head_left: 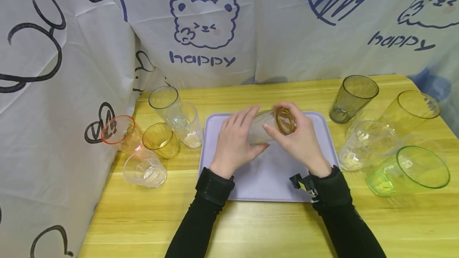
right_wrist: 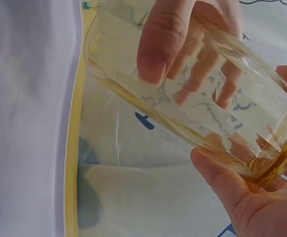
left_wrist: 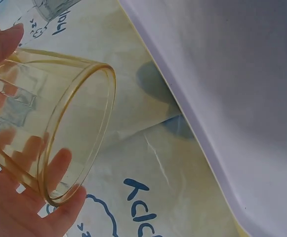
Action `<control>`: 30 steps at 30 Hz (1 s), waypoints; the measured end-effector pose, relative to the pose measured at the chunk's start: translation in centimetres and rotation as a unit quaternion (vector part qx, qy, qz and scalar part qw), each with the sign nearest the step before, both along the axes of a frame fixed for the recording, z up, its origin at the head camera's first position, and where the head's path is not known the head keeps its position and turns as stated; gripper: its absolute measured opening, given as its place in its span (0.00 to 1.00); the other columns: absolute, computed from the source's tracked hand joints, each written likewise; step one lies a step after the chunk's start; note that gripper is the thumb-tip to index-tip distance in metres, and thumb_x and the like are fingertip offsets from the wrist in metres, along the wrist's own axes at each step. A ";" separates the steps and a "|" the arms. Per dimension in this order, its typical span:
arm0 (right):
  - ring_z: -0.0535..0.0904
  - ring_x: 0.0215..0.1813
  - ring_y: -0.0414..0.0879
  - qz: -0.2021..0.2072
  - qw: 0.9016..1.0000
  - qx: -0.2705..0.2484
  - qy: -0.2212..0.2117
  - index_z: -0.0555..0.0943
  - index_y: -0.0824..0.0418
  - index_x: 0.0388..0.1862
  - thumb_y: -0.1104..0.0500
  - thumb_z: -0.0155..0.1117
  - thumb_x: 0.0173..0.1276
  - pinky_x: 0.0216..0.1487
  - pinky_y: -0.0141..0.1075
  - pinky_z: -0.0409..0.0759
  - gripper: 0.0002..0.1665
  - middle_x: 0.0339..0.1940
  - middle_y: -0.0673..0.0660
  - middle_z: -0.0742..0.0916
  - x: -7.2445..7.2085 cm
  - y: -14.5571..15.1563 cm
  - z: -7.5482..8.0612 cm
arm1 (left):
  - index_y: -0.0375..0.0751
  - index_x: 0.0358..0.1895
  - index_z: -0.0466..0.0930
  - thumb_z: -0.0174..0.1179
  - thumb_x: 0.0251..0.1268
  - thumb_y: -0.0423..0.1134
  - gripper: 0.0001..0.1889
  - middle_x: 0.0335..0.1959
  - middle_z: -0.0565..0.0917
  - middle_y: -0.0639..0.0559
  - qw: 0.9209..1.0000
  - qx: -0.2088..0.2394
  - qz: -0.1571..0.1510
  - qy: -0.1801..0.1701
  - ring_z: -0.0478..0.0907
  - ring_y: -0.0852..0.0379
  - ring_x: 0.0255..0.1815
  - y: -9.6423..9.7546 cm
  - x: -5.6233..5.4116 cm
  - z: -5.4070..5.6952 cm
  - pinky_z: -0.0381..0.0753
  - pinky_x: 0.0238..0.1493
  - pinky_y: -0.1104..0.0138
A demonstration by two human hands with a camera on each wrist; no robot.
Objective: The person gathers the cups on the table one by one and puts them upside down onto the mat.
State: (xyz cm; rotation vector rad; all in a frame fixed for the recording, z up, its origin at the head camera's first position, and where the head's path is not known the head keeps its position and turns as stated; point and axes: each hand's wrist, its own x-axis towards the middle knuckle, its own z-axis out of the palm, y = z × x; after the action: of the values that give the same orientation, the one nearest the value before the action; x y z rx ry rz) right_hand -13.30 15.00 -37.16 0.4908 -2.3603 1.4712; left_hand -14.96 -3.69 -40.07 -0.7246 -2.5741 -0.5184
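Note:
A clear amber-tinted tumbler (head_left: 259, 127) is held on its side above the lilac tray (head_left: 265, 178), with both hands on it. My left hand (head_left: 232, 138) holds the tumbler's open end, thumb below and fingers over the far side. At the other end, my right hand (head_left: 303, 143) grips the thick amber base between thumb and fingers. In the left wrist view the round rim of the tumbler (left_wrist: 111, 94) faces the camera, and nothing shows inside it. The right wrist view shows fingers through the transparent wall of the tumbler (right_wrist: 128, 59).
Left of the tray stand several tumblers: smoky grey, clear, an amber one (head_left: 161, 142) and a red-rimmed one (head_left: 123, 134). On the right are a dark grey tumbler (head_left: 353, 98), a green one (head_left: 405, 174), a yellowish one (head_left: 412, 110) and clear ones. A printed cloth (head_left: 204, 71) hangs behind.

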 end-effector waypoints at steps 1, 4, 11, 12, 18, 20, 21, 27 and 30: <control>0.81 0.59 0.54 0.001 1.000 0.002 0.001 0.75 0.64 0.63 0.62 0.73 0.64 0.62 0.45 0.79 0.30 0.57 0.62 0.85 0.0 0.0 0.0 | 0.46 0.76 0.61 0.79 0.43 0.60 0.56 0.70 0.76 0.49 1.000 0.001 0.000 -0.003 0.74 0.50 0.69 0.0 0.0 0.0 0.73 0.73 0.55; 0.82 0.59 0.54 -0.001 1.000 0.005 0.007 0.75 0.65 0.63 0.62 0.74 0.62 0.60 0.44 0.81 0.31 0.57 0.62 0.85 0.0 -0.1 0.0 | 0.45 0.76 0.61 0.79 0.43 0.59 0.55 0.68 0.78 0.48 1.000 0.008 0.001 -0.011 0.77 0.50 0.67 0.0 0.0 -0.2 0.77 0.69 0.56; 0.83 0.59 0.56 -0.007 1.000 0.005 0.013 0.75 0.66 0.63 0.63 0.76 0.59 0.58 0.48 0.82 0.33 0.58 0.62 0.85 0.1 -0.3 0.1 | 0.46 0.71 0.66 0.80 0.41 0.60 0.51 0.63 0.82 0.48 0.999 0.025 0.005 -0.024 0.82 0.49 0.60 0.2 0.0 -0.2 0.82 0.61 0.56; 0.83 0.59 0.56 -0.006 1.000 0.004 0.014 0.75 0.66 0.63 0.63 0.76 0.59 0.58 0.49 0.82 0.33 0.58 0.62 0.85 0.1 -0.4 0.1 | 0.46 0.70 0.67 0.80 0.41 0.60 0.51 0.62 0.82 0.49 0.999 0.027 0.006 -0.024 0.82 0.49 0.59 0.2 0.0 -0.2 0.83 0.60 0.56; 0.81 0.62 0.53 0.002 1.000 -0.001 0.022 0.73 0.63 0.66 0.59 0.76 0.61 0.62 0.45 0.81 0.36 0.61 0.61 0.83 0.3 -0.7 0.0 | 0.47 0.68 0.68 0.79 0.42 0.60 0.48 0.60 0.83 0.49 0.999 0.034 0.010 -0.026 0.84 0.50 0.56 0.3 0.1 -0.2 0.86 0.54 0.58; 0.80 0.62 0.50 0.002 1.000 0.004 0.029 0.73 0.61 0.67 0.58 0.75 0.62 0.62 0.40 0.80 0.36 0.61 0.60 0.83 0.4 -0.8 -0.2 | 0.46 0.68 0.68 0.79 0.42 0.60 0.48 0.60 0.83 0.49 0.999 0.038 0.010 -0.027 0.84 0.50 0.55 0.3 0.1 -0.2 0.86 0.52 0.58; 0.80 0.63 0.50 0.003 1.000 0.004 0.030 0.72 0.61 0.68 0.57 0.75 0.62 0.63 0.39 0.80 0.36 0.62 0.60 0.82 0.4 -0.9 -0.3 | 0.46 0.68 0.68 0.79 0.42 0.60 0.48 0.60 0.83 0.49 0.999 0.040 0.010 -0.028 0.84 0.50 0.55 0.3 0.0 -0.3 0.86 0.52 0.58; 0.80 0.63 0.51 0.009 1.000 0.001 0.027 0.71 0.58 0.70 0.56 0.75 0.63 0.58 0.40 0.83 0.38 0.64 0.60 0.81 0.5 -1.0 -0.4 | 0.45 0.68 0.68 0.78 0.44 0.59 0.47 0.61 0.82 0.49 0.997 0.058 0.008 -0.049 0.83 0.50 0.56 0.2 -0.1 -0.4 0.86 0.53 0.58; 0.81 0.60 0.48 0.015 0.999 -0.013 0.035 0.71 0.57 0.69 0.56 0.75 0.62 0.54 0.38 0.86 0.37 0.62 0.58 0.82 0.4 -1.0 -0.5 | 0.44 0.68 0.69 0.79 0.43 0.57 0.47 0.61 0.82 0.49 0.995 0.076 0.007 -0.069 0.83 0.51 0.56 0.2 -0.1 -0.4 0.86 0.53 0.58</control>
State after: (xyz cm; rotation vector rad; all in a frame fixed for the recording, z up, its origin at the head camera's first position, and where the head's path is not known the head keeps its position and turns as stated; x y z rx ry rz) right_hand -12.93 13.99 -37.68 0.5647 -2.2855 1.4717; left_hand -15.02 -3.52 -40.51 -0.6396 -2.6281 -0.7745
